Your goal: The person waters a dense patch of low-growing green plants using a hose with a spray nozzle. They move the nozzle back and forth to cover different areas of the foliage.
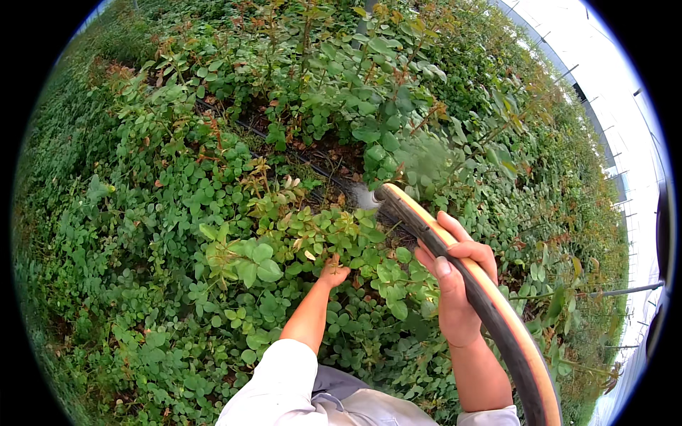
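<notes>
My right hand [459, 311] is closed around a thick black hose [482, 295] with a yellow-orange stripe along it. The hose curves up from the bottom right, and its open end points left. A whitish spray of water [363, 197] comes out there, towards the soil between the plants. My left hand [334, 272] reaches forward into a leafy shrub, probably a rose bush [325, 229]. Leaves cover most of its fingers, so whether it grips a stem is hidden.
Dense leafy bushes [176, 213] surround me on all sides. A dark irrigation pipe [314, 166] runs along the ground through a gap littered with dry leaves. A post [365, 24] stands among the plants ahead. White greenhouse sheeting [613, 64] rises on the right, with a metal bar [626, 291] nearby.
</notes>
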`<state>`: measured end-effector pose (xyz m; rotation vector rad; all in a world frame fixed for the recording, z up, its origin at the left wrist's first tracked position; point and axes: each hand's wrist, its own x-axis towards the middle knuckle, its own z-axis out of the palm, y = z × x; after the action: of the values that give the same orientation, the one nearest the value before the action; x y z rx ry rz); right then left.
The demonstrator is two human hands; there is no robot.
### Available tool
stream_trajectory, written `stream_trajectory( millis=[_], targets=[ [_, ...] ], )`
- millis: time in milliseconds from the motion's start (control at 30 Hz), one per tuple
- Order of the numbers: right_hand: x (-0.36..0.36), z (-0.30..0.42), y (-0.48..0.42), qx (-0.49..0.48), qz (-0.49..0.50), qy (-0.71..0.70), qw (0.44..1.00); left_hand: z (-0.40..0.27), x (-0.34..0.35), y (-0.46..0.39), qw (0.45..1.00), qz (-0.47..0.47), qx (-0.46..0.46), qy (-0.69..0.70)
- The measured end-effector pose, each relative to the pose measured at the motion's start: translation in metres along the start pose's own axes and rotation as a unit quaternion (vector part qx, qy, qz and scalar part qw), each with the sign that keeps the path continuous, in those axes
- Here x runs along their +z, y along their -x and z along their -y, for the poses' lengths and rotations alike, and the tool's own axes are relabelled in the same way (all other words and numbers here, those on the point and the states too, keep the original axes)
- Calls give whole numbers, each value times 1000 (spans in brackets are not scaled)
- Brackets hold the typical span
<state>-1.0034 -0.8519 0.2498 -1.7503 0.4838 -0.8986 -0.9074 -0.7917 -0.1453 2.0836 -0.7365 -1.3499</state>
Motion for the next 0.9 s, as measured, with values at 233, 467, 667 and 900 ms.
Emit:
stream_trajectory(
  millis=[233,467,667,900],
  targets=[
    [38,33,-32,-52,36,-99,993,99,7,135,982,-150,-15,112],
    [13,55,-27,-47,45,-34,997,198,6,269,954,-258,-153,6],
    [-35,65,11,4,-6,-26,1000,226,41,306,896,-187,-377,-140],
    [-16,67,11,-35,23,-100,994,251,67,344,876,-127,-448,129]
  ],
)
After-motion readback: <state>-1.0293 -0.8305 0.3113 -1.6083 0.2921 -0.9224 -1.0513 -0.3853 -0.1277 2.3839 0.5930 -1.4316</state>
